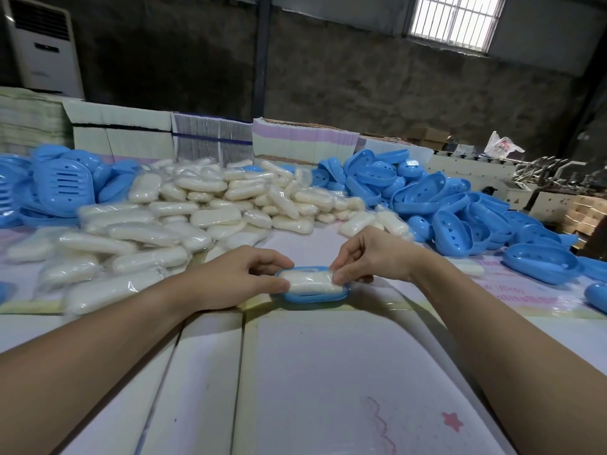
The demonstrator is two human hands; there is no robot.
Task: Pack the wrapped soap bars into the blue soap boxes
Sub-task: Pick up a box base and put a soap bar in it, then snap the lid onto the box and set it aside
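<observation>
A: Where does the wrapped soap bar (313,282) lie, and how is it oriented?

B: It sits in an open blue soap box (315,296) on the worktop (328,372), near the middle of the view. Its long axis runs left to right across the view, parallel to the long axis of the box. The top of the bar stands above the rim.

A: What do the hands do?

B: The left hand (236,277) pinches the left end of the bar between thumb and curled fingers (277,257). The right hand (368,257) pinches the right end in the same manner, its fingertips at the wrapper. Both forearms reach in from the near edge.

A: What surrounds the box?

B: A heap of wrapped soap bars (197,211) lies behind and to the left, most with long axes also roughly left to right, some tilted. A pile of empty blue soap boxes (443,205) lies to the right and another pile of blue lids (62,185) at far left; one of these, with slots, stands on edge. Stacks of flat cartons (210,139) line the far edge of the worktop.
</observation>
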